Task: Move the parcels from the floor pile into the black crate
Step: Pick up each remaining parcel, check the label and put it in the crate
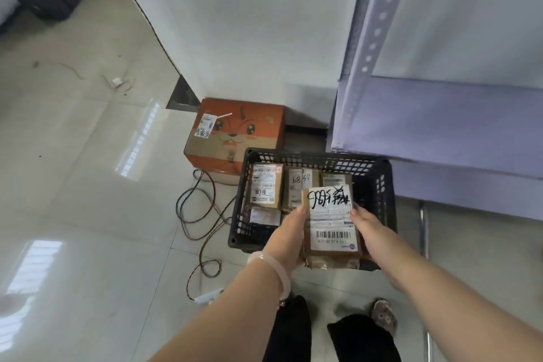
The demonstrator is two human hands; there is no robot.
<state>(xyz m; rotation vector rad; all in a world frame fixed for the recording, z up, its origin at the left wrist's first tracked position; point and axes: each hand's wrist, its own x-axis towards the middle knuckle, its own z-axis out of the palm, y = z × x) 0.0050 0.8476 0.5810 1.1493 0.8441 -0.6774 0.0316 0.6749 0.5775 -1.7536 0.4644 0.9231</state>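
Brown parcel [330, 223], gripped edgewise by left hand [289, 233] and right hand [371, 233]; best lowered flat into black crate [308, 155], six-o'clock end.

I wear a pale translucent round bangle [271, 270] just behind my left grip [289, 232], black trousers [291, 332], a patterned shoe [383, 314].

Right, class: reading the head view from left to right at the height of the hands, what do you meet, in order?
Floor cables → left hand → parcel held over the black crate → right hand → grey shelving unit.
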